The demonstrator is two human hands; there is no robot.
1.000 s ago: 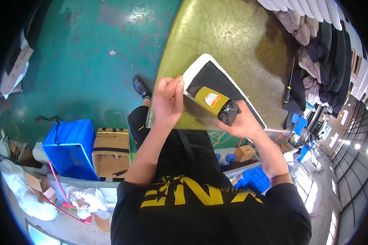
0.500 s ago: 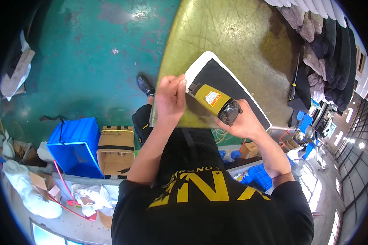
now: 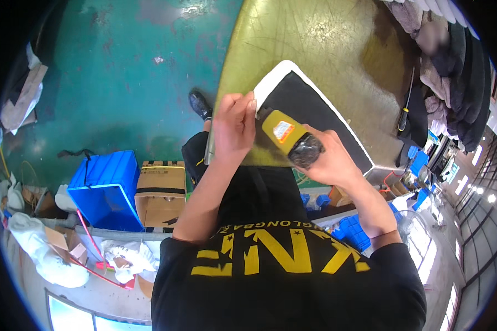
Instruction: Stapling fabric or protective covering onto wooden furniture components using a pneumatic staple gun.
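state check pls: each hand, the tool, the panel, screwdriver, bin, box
Left hand: pressing the near edge of the black white-rimmed flat panel.
Right hand: gripping the yellow and black handheld tool.
Yellow and black handheld tool: nose against the panel.
Panel: flat on the olive worktable.
Yellow-handled screwdriver: lying unused.
Blue plastic bin: open.
Cardboard box: closed.
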